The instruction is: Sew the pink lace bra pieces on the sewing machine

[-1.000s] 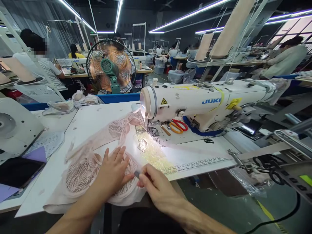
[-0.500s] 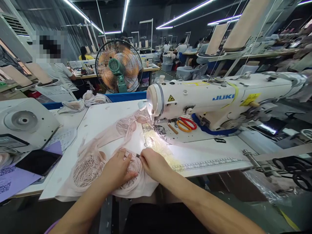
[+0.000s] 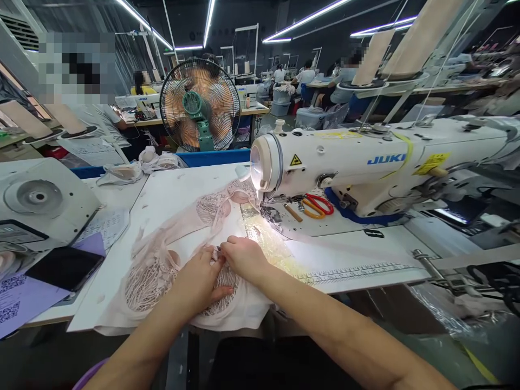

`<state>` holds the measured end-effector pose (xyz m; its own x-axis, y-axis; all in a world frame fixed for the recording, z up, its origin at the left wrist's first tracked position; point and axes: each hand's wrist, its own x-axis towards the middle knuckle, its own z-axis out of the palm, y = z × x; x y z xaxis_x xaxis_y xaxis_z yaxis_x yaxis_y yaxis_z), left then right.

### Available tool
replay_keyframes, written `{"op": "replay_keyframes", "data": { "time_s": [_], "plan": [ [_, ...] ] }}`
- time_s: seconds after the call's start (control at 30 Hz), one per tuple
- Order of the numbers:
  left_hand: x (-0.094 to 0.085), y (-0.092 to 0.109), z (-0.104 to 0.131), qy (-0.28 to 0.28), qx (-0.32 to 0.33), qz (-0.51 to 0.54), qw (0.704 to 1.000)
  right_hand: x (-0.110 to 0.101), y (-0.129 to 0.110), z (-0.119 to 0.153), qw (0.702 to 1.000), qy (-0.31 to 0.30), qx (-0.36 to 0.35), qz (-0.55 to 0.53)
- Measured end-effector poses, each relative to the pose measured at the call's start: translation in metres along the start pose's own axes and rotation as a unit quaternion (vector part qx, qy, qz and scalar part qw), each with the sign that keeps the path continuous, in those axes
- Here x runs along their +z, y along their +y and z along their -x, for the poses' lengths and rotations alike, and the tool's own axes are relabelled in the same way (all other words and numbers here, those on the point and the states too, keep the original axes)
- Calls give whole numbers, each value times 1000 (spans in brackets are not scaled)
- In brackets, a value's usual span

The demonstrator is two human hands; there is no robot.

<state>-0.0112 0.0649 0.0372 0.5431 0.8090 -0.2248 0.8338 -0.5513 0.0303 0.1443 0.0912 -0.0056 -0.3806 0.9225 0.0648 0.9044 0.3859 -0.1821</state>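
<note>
A pale pink lace bra [image 3: 152, 284] is spread over the front of the white sewing table, its mesh hanging past the edge. My left hand [image 3: 199, 281] rests on the right-hand lace part, fingertips closed on the fabric at its upper edge and thumb stretched out. Beside those fingertips, my right hand [image 3: 244, 257] is closed in a pinch on a small dark blade-like piece [image 3: 218, 248], mostly hidden by the fingers. More of the same pink fabric [image 3: 209, 208] runs back to the needle area of the sewing machine [image 3: 325, 162].
Orange-and-red scissors [image 3: 319, 206] and a razor blade [image 3: 374, 233] lie right of the needle. A ruler strip [image 3: 357, 272] follows the front edge. At left are a black phone [image 3: 65, 269] and purple paper [image 3: 24, 303]. A fan [image 3: 199, 105] and other people are behind.
My right hand has moved left and slightly up, bringing the dark piece against my left fingertips. My left hand stays on the lace. The view has shifted slightly.
</note>
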Motion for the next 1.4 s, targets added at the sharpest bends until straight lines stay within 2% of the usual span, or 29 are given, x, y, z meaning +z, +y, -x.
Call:
{"op": "replay_keyframes", "data": {
  "time_s": [0.23,0.43,0.63,0.73,0.83,1.07,1.4],
  "plan": [
    [-2,2,-2,-12,-1,-8,1000,-5,2,-2,1000,-15,-7,-6],
    [-2,3,-1,4,0,-18,1000,-19,4,13,999,-40,-9,-8],
    [-2,4,-3,30,6,-21,999,-36,8,37,998,-64,26,-2],
    [0,5,-3,57,6,-30,998,-39,8,47,997,-30,66,-17],
    [2,5,-3,66,25,-50,996,-34,7,50,995,4,94,-39],
    [5,2,6,39,90,6,995,-15,5,33,998,4,55,-11],
    [3,4,6,-16,88,-10,996,-8,0,18,1000,-14,23,6]
  ]
}}
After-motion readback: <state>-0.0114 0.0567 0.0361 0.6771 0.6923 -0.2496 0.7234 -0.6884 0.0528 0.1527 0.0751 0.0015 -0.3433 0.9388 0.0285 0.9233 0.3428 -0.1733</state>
